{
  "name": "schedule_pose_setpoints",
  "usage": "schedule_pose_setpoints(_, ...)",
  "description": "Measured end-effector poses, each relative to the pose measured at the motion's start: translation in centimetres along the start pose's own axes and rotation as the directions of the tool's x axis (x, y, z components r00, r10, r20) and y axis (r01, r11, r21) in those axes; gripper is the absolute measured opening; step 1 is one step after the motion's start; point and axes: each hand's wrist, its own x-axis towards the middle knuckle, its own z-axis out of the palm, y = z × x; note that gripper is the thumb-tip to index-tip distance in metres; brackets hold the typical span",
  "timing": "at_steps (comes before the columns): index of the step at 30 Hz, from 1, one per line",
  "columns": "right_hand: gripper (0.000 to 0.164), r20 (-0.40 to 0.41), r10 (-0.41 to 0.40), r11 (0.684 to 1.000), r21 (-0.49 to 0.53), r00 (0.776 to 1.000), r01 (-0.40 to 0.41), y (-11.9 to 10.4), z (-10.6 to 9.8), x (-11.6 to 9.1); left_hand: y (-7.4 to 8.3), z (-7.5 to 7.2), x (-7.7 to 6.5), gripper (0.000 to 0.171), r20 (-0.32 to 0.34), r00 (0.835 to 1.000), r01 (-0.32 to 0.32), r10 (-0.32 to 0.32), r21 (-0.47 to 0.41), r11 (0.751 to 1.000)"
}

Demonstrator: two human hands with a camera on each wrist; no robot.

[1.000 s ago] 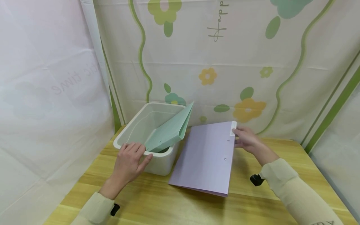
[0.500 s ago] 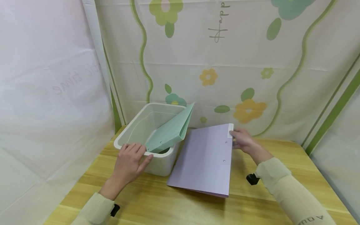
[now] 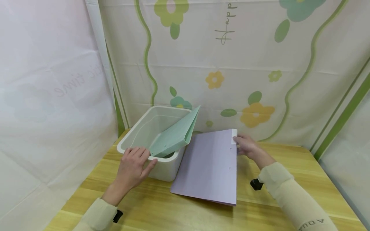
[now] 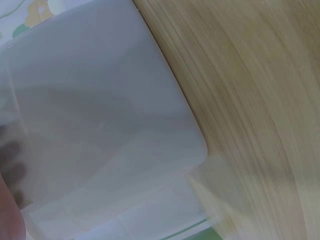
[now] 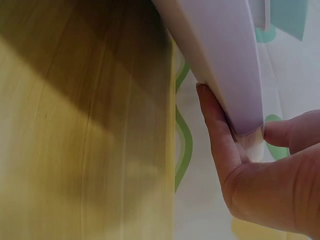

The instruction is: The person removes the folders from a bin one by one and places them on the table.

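And here's the right hand [image 3: 248, 147] at the far right edge of the purple folder [image 3: 206, 166], pinching its white label [image 3: 234, 136] end between thumb and fingers, the folder tilted above the wooden table [image 3: 150, 211] just right of the white bin [image 3: 164, 171]. Over on the left, the left hand [image 3: 131, 166] hooks its fingers over the bin's near rim, thumb outside, while a mint-green folder [image 3: 174, 133] leans inside, poking out over the right rim.

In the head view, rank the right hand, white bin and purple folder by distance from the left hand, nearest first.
1. White bin: left hand grips its rim.
2. Purple folder: right of the bin.
3. Right hand: at the folder's right edge.
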Motion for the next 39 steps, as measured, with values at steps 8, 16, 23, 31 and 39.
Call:
schedule_pose_setpoints(8, 0.056, -0.040, 0.025, 0.999, -0.020, 0.999, -0.026, 0.7, 0.2, 0.5, 0.0, -0.1, 0.0, 0.055, 0.006, 1.000, 0.001, -0.001, 0.006, 1.000)
schedule_pose_setpoints(16, 0.057, -0.055, 0.034, 0.997, -0.070, 0.998, -0.038, 1.3, 0.5, 0.7, 0.0, -0.1, 0.0, 0.055, 0.004, 1.000, 0.002, -0.002, 0.001, 1.000)
schedule_pose_setpoints(23, 0.054, -0.082, 0.020, 0.990, -0.135, 0.996, -0.031, 1.9, 0.7, 1.1, 0.0, 0.0, 0.0, 0.054, 0.001, 1.000, 0.001, -0.001, -0.002, 1.000)
schedule_pose_setpoints(31, 0.060, -0.116, -0.020, 0.975, -0.220, 0.993, -0.006, 2.5, 1.1, 0.9, 0.0, 0.1, -0.1, 0.055, 0.008, 1.000, 0.002, -0.002, 0.001, 1.000)
schedule_pose_setpoints(39, 0.062, -0.122, -0.059, 0.949, -0.316, 0.991, 0.018, 2.5, 1.3, 0.6, 0.0, 0.1, -0.1, 0.054, 0.003, 1.000, 0.001, -0.001, 0.002, 1.000)
